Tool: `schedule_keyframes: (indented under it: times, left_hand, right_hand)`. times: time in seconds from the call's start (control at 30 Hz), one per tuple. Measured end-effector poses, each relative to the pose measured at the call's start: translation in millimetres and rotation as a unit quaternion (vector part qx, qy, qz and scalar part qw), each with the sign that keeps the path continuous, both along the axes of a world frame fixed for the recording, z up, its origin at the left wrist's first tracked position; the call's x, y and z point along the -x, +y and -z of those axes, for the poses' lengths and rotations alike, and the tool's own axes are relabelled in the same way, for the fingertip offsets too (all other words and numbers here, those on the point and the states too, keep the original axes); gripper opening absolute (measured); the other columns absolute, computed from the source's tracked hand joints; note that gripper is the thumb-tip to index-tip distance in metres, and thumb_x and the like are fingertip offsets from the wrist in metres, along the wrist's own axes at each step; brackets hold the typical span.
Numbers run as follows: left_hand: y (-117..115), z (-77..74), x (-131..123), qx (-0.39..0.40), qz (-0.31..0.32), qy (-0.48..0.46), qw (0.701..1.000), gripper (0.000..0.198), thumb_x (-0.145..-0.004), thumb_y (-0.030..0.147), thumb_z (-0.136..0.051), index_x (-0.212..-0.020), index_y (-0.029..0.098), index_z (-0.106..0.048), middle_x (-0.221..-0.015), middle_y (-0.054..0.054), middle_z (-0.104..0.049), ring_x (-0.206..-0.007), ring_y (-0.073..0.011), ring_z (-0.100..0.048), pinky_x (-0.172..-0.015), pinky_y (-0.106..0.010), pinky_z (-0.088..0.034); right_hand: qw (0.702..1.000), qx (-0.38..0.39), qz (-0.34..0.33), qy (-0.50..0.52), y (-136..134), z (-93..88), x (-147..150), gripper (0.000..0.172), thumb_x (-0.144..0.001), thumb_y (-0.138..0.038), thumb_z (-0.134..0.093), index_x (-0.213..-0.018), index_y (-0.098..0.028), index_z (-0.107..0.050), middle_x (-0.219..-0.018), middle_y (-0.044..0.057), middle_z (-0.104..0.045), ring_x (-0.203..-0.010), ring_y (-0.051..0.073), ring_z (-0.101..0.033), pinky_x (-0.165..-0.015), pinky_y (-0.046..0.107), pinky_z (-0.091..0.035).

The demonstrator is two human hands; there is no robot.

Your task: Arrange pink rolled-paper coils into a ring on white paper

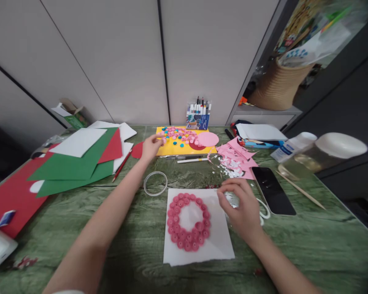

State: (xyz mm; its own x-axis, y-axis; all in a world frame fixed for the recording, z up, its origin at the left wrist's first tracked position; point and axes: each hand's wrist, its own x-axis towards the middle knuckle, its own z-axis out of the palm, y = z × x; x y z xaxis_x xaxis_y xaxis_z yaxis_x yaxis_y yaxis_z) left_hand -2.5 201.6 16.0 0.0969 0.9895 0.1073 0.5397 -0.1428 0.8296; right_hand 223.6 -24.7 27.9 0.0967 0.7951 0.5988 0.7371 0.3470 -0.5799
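Note:
My left hand [151,148] reaches to the left edge of a yellow sheet [171,151]. Its fingertips are pinched at a small pink paper piece [164,140], beside a heap of small pink, blue and yellow pieces [184,134]. In front of me lies a white paper square [221,241] bearing a ring of dark pink paper coils [173,222], with one raised coil on its inner right side. My right hand [242,208] hovers by the square's upper right corner, thumb and forefinger brought together. Whatever may be between them is too small to tell.
Green and red paper sheets [70,167] cover the left. A tape ring [155,183] lies near my left forearm. Pink scraps [234,155], white-handled scissors [265,210], a phone [272,190], a wooden stick [300,190], a glue bottle [294,147] and a lidded jar [322,157] are rightward.

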Motion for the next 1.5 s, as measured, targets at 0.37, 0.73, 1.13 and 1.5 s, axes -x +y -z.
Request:
schedule_keyframes:
  times: [0.37, 0.73, 1.13, 1.5]
  left_hand:
    - [-189, 2.2, -19, 0.337, 0.136, -0.355, 0.862, 0.022, -0.064, 0.026, -0.072, -0.083, 0.016, -0.067, -0.086, -0.006, -0.068, -0.073, -0.0104, -0.061, -0.066, -0.02, -0.046]
    - [-199, -0.2, -24, 0.284, 0.114, -0.349, 0.886, 0.02, -0.063, 0.028, -0.072, -0.079, 0.016, -0.07, -0.084, -0.006, -0.069, -0.074, -0.0146, -0.061, -0.067, -0.026, -0.048]
    - [-199, 3.4, -23, 0.227, 0.13, -0.289, 0.921, 0.017, -0.064, 0.029, -0.071, -0.078, 0.018, -0.071, -0.083, -0.006, -0.07, -0.079, -0.0171, -0.062, -0.071, -0.026, -0.049]
    - [-200, 3.5, -23, 0.217, 0.128, -0.28, 0.927, 0.015, -0.065, 0.028, -0.071, -0.077, 0.019, -0.072, -0.083, -0.004, -0.07, -0.079, -0.0169, -0.063, -0.074, -0.027, -0.049]
  right_hand:
    - [0.97, 0.156, -0.137, 0.129, -9, 9.5, 31, 0.007, -0.077, -0.016, -0.056, -0.072, -0.02, -0.057, -0.083, 0.002, -0.054, -0.082, 0.016, -0.054, -0.076, 0.031, -0.043]
    - [0.981, 0.136, -0.129, 0.056, -11, 9.5, 38, 0.006, -0.078, -0.017, -0.055, -0.073, -0.021, -0.058, -0.082, 0.002, -0.055, -0.079, 0.015, -0.055, -0.072, 0.029, -0.044]
    - [0.987, 0.116, -0.112, -0.005, -12, 12.9, 39, 0.006, -0.076, -0.015, -0.056, -0.075, -0.021, -0.057, -0.082, 0.002, -0.055, -0.081, 0.017, -0.055, -0.074, 0.033, -0.043]
    - [0.992, 0.056, -0.085, -0.079, -12, 14.9, 38, 0.006, -0.074, -0.015, -0.057, -0.076, -0.022, -0.058, -0.081, 0.002, -0.057, -0.081, 0.018, -0.055, -0.074, 0.034, -0.04]
